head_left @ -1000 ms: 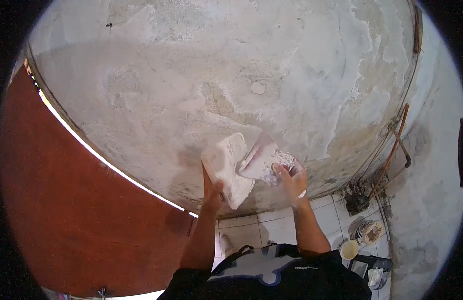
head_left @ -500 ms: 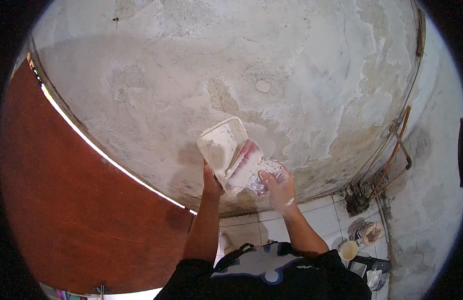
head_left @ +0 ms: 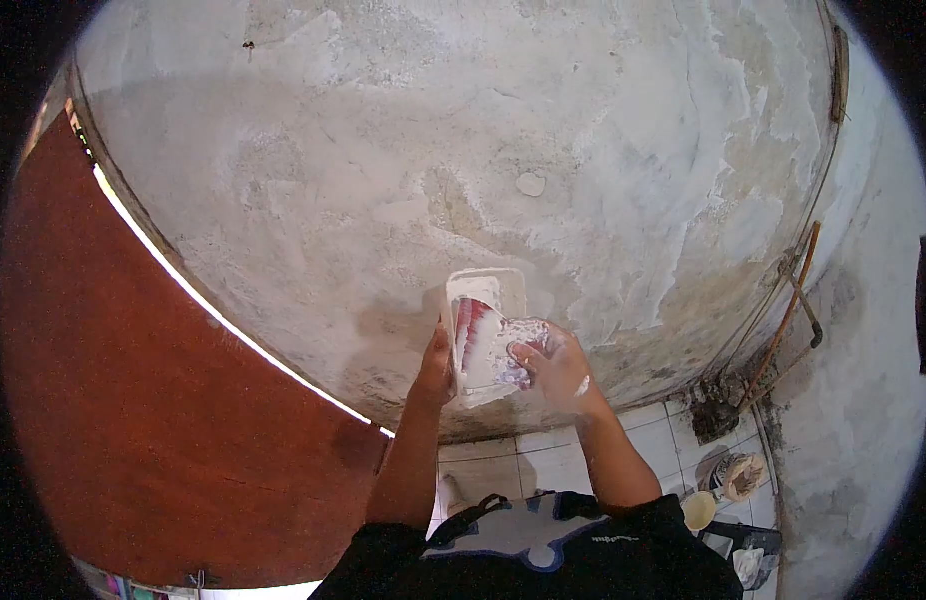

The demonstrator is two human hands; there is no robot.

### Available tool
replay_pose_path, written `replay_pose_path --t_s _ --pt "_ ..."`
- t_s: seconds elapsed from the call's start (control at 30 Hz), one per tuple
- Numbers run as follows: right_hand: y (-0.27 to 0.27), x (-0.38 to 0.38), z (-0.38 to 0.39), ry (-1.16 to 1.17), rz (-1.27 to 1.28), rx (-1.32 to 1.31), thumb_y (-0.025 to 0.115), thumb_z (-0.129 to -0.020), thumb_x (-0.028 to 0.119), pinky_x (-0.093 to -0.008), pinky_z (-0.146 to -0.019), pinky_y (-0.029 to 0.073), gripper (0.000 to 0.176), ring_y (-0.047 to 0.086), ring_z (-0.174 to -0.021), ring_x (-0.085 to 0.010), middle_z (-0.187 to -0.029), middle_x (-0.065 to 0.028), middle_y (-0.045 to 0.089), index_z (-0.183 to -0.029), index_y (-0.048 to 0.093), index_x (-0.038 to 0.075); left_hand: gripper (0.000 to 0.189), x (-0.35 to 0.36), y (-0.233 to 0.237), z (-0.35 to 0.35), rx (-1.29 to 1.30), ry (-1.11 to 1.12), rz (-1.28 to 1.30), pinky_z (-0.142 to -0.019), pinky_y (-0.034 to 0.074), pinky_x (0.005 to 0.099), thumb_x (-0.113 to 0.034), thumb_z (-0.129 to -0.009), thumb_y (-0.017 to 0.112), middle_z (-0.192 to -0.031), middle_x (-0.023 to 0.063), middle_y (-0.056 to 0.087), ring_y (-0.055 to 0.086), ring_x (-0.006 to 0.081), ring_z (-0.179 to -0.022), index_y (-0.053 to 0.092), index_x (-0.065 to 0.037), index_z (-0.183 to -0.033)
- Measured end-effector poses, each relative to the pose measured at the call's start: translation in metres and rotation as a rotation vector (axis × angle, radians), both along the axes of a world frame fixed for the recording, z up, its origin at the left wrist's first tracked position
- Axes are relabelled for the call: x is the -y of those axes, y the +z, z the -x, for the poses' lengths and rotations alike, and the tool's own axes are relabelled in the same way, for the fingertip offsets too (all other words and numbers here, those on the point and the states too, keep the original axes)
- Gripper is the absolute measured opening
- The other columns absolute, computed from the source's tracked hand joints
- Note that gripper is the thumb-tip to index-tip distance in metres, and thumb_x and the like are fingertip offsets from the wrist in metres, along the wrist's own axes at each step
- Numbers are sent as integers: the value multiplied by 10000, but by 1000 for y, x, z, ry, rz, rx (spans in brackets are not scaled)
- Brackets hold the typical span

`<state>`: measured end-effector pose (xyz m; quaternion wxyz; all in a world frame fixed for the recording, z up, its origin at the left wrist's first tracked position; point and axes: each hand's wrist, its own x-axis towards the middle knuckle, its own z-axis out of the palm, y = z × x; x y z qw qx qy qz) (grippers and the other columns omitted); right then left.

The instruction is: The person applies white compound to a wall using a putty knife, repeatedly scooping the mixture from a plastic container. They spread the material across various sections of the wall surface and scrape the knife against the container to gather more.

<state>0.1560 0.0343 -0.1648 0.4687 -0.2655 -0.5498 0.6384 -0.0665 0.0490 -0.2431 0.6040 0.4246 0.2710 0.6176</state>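
Observation:
Held up before the wall, a white rectangular plastic tub (head_left: pixel 521 288) has whitish putty (head_left: pixel 483 287) smeared inside it. My left hand (head_left: pixel 438 366) is closed around the tub's left side, fingers partly hidden behind it. A flat, wide putty scraper (head_left: pixel 486 345) with a red edge, caked in white paste, lies across the tub's opening. My right hand (head_left: pixel 558 368) pinches the scraper at its right end, thumb on top, with white paste on the skin. The scraper covers much of the tub's inside.
A patchy, peeling plaster wall (head_left: pixel 363 150) faces me. On the left is a reddish-brown panel (head_left: pixel 183 420). At the right corner, pipes (head_left: pixel 798 280) stand near dark debris (head_left: pixel 713 418). A pale bowl (head_left: pixel 699 511), an opened bag (head_left: pixel 743 476) and a black tray (head_left: pixel 768 540) are on the tiled floor.
The tub has shifted right and slightly down, turning from a leftward tilt to straighter. The scraper now lies further over its opening. Both hands keep their hold.

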Motion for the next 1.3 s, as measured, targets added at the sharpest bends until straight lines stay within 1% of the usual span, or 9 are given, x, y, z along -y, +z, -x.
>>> replay_pose_path --t_s 0.07,0.13,0.27,0.67,0.77,0.93,1.07,1.2,1.3 --pt "-8 -9 2 18 -19 5 635 -915 184 -257 -574 468 291 570 -683 -86 -846 -35 651 -1101 588 -34 654 4 2 -2 -60 -29 38 -1051 394 382 -504 -985 381 -1400 112 449 461 234 -1261 278 -72 -1465" --pt "-13 -15 3 79 -20 -66 637 -916 198 -249 -547 455 283 557 -663 -76 -809 -23 638 -1083 591 -26 657 27 56 -32 -35 95 82 -1041 401 391 -521 -986 355 -1385 111 464 477 245 -1243 300 -65 -1455" --pt "-6 -15 2 73 15 -19 642 -915 204 -245 -527 446 272 549 -639 -73 -789 -14 627 -1066 594 -17 668 12 33 -18 35 -55 75 -1035 409 397 -533 -983 347 -1372 113 475 487 249 -1233 309 -55 -1448" --pt "-7 -18 -4 0 61 -32 637 -913 177 -264 -543 488 276 594 -661 -98 -827 -34 649 -1105 583 -13 682 16 65 -33 188 149 138 -960 485 373 -592 -943 410 -1211 106 596 589 246 -1098 445 -46 -1351" --pt "-11 -26 -7 -12 121 -321 641 -902 147 -287 -640 543 312 645 -777 -137 -908 -61 660 -1152 548 -13 698 8 49 -24 213 -8 68 -993 462 405 -594 -935 430 -1270 117 566 568 261 -1141 422 -51 -1375" --pt "8 -37 -28 -2 233 -638 645 -873 58 -337 -852 539 388 636 -991 -187 -1077 -106 631 -1219 487 -19 729 17 61 -21 306 32 18 -1048 397 504 -596 -934 417 -1371 171 477 479 334 -1244 345 -63 -1426" --pt "58 -40 -50 -29 167 -548 649 -857 29 -356 -849 538 366 652 -950 -207 -1041 -104 638 -1191 511 -25 688 26 110 -14 282 -94 -3 -1025 422 483 -541 -929 489 -1338 138 509 521 311 -1201 373 -57 -1405" --pt "112 -51 -62 -26 8 -539 664 -855 48 -336 -803 540 307 657 -898 -187 -998 -99 647 -1129 549 -29 624 23 154 -6 172 28 -114 -998 437 523 -494 -972 418 -1313 177 509 530 350 -1173 357 -40 -1397" --pt "146 -60 -66 -86 -71 -417 684 -849 72 -317 -751 534 281 652 -854 -165 -949 -94 654 -1085 575 -34 628 18 170 12 186 -55 -119 -1013 422 521 -467 -975 427 -1337 187 484 512 354 -1201 316 -31 -1413"
